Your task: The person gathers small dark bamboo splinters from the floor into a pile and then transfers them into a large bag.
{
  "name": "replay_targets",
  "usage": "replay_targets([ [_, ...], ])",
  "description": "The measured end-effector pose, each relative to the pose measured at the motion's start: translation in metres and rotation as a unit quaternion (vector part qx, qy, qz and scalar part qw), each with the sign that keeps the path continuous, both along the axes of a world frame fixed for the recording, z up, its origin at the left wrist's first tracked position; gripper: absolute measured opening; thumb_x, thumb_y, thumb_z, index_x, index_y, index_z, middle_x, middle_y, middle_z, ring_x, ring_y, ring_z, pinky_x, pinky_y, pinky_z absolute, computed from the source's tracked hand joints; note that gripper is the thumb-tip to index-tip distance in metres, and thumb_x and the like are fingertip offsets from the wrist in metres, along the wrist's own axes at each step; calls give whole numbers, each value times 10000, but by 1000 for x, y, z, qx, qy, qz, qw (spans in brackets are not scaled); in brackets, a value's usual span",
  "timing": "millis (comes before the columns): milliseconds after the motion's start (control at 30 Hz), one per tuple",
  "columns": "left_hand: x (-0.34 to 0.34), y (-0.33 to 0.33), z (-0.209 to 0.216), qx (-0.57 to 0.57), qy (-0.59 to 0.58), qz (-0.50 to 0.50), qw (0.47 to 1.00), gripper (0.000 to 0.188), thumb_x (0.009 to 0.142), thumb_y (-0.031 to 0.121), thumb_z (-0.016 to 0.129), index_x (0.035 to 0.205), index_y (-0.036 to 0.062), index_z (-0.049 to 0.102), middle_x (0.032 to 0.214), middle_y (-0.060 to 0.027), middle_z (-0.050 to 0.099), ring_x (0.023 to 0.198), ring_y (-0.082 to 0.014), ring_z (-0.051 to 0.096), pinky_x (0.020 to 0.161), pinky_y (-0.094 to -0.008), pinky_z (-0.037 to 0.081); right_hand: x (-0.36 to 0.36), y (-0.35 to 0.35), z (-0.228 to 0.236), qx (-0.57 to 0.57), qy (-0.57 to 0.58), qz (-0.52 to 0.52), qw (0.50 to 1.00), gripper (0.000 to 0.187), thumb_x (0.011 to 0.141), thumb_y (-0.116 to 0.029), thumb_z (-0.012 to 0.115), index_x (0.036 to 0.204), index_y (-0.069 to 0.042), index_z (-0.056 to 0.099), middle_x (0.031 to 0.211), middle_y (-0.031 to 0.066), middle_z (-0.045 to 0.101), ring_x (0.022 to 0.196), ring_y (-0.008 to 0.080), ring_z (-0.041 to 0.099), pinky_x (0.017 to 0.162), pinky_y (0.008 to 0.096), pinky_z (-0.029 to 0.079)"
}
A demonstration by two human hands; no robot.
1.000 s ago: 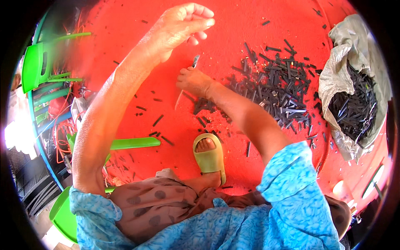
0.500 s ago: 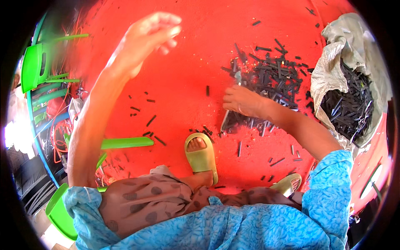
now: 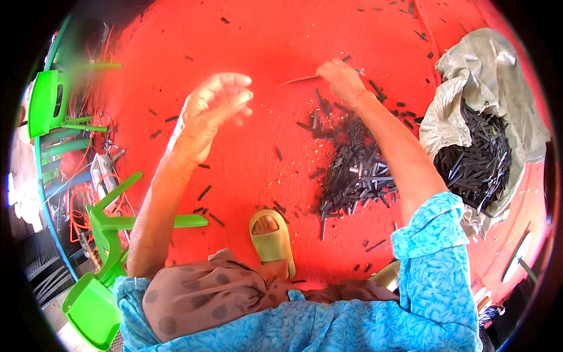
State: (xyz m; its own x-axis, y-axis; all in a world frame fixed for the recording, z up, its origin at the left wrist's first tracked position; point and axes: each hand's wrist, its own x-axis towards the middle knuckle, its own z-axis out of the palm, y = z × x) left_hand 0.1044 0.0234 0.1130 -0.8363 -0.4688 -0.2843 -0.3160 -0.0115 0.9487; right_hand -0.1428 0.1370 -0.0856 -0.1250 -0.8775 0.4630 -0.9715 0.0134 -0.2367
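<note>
Raised over the red floor, my left hand [image 3: 217,108] is empty, its fingers bent and spread apart. My right hand [image 3: 342,81] reaches out past a pile of short black strips [image 3: 358,167]. Its fingers are closed on a thin flat piece [image 3: 299,80], seen nearly edge-on; what kind of thing it is I cannot make out. One end of that piece pokes out left of the hand, and the grip hides its middle. Beneath my right forearm, part of the pile is covered.
A pale woven sack [image 3: 451,97] lies at the right, its mouth showing many black strips [image 3: 478,161]. Loose strips dot the red floor [image 3: 264,135]. Green plastic chairs [image 3: 94,308] and tangled orange cords stand at the left. My sandalled foot [image 3: 271,234] is below.
My right hand has swung away from me with the thin piece, off the near side of the pile. The strips now lie heaped closer to me. My left hand has come lower.
</note>
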Motion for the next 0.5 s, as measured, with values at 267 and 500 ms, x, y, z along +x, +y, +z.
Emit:
replay_targets([
  [267,3,-12,-8,-1,-14,14,1000,271,849,184,547,1086,59,510,913,-41,577,760,-100,552,630,-225,437,35,78,32,86,73,112,987,66,680,-103,509,745,-92,504,750,45,485,776,205,484,665,311,440],
  [500,13,-12,-16,5,-32,33,999,267,847,187,549,1079,59,512,910,-37,575,758,-96,550,624,-221,435,58,132,39,181,18,194,964,81,680,-128,497,752,-91,502,748,52,479,763,205,477,656,306,416],
])
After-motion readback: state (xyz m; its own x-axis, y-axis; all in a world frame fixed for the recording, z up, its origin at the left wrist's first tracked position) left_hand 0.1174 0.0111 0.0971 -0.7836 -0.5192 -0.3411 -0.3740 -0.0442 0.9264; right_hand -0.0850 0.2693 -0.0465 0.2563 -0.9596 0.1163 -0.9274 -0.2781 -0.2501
